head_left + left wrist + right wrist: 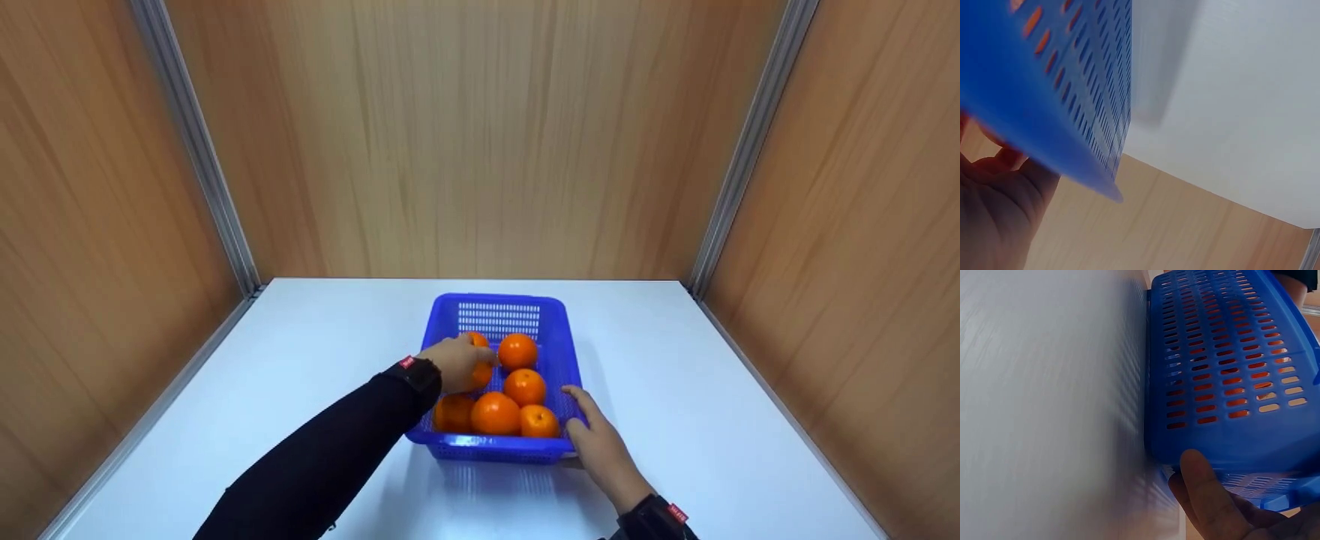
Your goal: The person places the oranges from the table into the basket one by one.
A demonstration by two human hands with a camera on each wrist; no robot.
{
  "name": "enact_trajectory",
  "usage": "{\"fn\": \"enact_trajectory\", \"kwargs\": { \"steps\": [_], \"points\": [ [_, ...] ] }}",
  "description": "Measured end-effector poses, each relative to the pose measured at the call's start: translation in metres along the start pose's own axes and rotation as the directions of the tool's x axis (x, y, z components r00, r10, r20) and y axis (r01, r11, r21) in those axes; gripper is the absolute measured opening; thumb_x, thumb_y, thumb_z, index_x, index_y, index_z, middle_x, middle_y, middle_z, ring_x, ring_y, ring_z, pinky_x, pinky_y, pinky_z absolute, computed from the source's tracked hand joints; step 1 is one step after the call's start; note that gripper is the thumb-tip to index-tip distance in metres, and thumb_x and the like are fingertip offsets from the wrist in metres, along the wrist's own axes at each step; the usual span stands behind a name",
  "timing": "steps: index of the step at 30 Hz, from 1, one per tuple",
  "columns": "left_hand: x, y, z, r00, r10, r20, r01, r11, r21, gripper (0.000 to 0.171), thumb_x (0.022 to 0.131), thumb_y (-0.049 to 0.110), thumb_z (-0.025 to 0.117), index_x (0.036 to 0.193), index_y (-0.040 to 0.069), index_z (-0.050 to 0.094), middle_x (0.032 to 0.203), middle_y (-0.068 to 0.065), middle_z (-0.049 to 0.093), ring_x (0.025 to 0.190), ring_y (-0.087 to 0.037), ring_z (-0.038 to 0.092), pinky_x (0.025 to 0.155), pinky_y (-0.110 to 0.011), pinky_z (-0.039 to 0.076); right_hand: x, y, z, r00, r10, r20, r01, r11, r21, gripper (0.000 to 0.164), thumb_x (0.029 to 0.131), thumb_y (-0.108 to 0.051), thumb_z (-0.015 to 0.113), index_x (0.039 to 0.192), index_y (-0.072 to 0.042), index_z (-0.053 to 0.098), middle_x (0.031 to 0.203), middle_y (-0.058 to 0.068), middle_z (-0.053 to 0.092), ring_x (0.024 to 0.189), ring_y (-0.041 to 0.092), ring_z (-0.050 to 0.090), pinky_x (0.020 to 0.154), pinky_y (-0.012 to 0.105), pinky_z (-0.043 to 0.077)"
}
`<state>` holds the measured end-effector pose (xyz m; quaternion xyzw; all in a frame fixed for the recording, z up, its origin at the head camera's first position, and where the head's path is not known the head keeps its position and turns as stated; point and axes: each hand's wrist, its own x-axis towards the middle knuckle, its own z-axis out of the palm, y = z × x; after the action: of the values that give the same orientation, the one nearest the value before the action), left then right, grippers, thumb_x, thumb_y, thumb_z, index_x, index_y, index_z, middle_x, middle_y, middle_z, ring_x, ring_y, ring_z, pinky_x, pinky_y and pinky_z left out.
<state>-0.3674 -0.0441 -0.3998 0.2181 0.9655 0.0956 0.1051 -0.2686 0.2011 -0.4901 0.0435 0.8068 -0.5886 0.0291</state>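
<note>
A blue plastic basket (555,360) with slotted walls holds several oranges (495,413). My left hand (451,361) reaches over the basket's left rim. Its fingers curl round an orange (480,375), which the hand partly covers, and another orange (477,340) shows just beyond the fingers. In the left wrist view, the basket wall (1089,84) hides much of that hand (999,208). At the near right corner my right hand (604,450) grips the basket, with fingers spread along its side. The right wrist view shows a fingertip (1196,467) against the lower corner of the slotted wall.
The basket rests on a white table (337,352), nearer the middle than the side edges. Wood-grain panels (480,135) enclose the table at the back, left and right. Grey metal posts (199,142) stand in the back corners.
</note>
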Motion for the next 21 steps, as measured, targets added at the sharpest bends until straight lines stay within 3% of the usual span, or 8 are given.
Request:
{"fn": "enact_trajectory", "kwargs": {
  "steps": [5, 9, 13, 21],
  "points": [
    [-0.009, 0.003, -0.002, 1.0, -0.009, 0.015, 0.01, 0.999, -0.032, 0.04, 0.093, 0.029, 0.061, 0.125, 0.05, 0.053, 0.138, -0.012, 0.046, 0.116, -0.036, 0.052, 0.094, -0.061, 0.045, 0.0, 0.0, 0.0, 1.0, 0.005, 0.008, -0.005, 1.0, 0.011, 0.055, 0.089, -0.02, 0.043, 0.139, -0.043, 0.038, 0.16, 0.012, 0.017, 0.131, 0.045, 0.041, 0.075, 0.046, 0.058],
    [0.0, -0.002, 0.004, 1.0, 0.021, -0.007, -0.021, 0.999, 0.03, 0.043, 0.09, 0.03, 0.063, 0.126, 0.051, 0.053, 0.135, -0.013, 0.048, 0.116, -0.036, 0.053, 0.093, -0.057, 0.047, 0.001, 0.002, -0.001, 1.0, -0.015, -0.001, 0.015, 1.0, -0.003, 0.055, 0.09, -0.02, 0.042, 0.139, -0.043, 0.038, 0.16, 0.011, 0.019, 0.134, 0.045, 0.038, 0.078, 0.049, 0.057],
    [0.005, -0.006, 0.008, 1.0, 0.026, -0.013, -0.025, 0.998, 0.059, 0.045, 0.09, 0.029, 0.063, 0.126, 0.052, 0.052, 0.133, -0.014, 0.048, 0.113, -0.035, 0.055, 0.092, -0.054, 0.048, 0.003, 0.003, -0.002, 1.0, -0.021, 0.001, 0.021, 1.0, 0.019, 0.054, 0.09, -0.019, 0.042, 0.139, -0.042, 0.038, 0.16, 0.009, 0.019, 0.134, 0.047, 0.038, 0.071, 0.045, 0.059],
    [-0.009, 0.003, 0.001, 0.998, -0.044, 0.036, 0.046, 0.998, -0.036, 0.038, 0.094, 0.034, 0.057, 0.128, 0.05, 0.05, 0.135, -0.011, 0.048, 0.107, -0.031, 0.054, 0.089, -0.055, 0.049, 0.004, 0.003, -0.001, 1.0, -0.016, 0.012, 0.015, 0.999, 0.039, 0.054, 0.09, -0.019, 0.041, 0.14, -0.04, 0.037, 0.16, 0.012, 0.017, 0.128, 0.048, 0.045, 0.069, 0.044, 0.059]
  ]
}}
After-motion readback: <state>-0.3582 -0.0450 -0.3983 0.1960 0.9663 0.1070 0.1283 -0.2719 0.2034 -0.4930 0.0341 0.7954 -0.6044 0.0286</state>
